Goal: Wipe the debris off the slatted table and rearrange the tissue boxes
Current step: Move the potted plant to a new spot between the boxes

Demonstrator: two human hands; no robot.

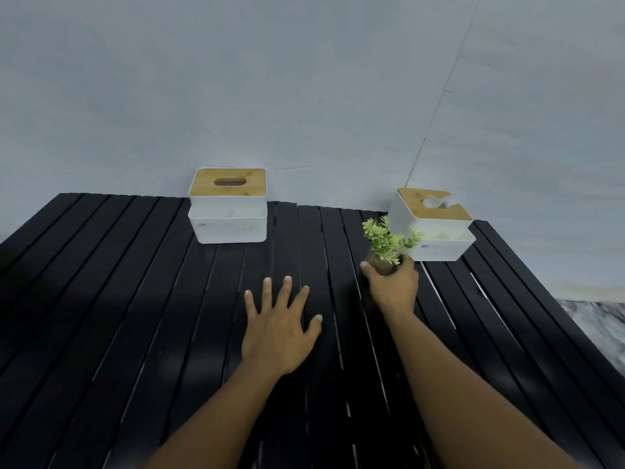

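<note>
Two white tissue boxes with wooden lids stand at the back of the black slatted table (135, 299). The left tissue box (227, 206) sits square near the wall, its slot showing no tissue. The right tissue box (433, 225) is turned at an angle, with a tissue sticking out of its lid. My left hand (280, 330) lies flat on the slats at the middle, fingers spread. My right hand (394, 286) grips a small brown pot holding a green plant (387, 240), just in front and left of the right box.
A pale grey wall rises directly behind the table. The table's right edge runs diagonally at the right, with a mottled grey floor (602, 326) beyond it. Thin gaps between the slats show light.
</note>
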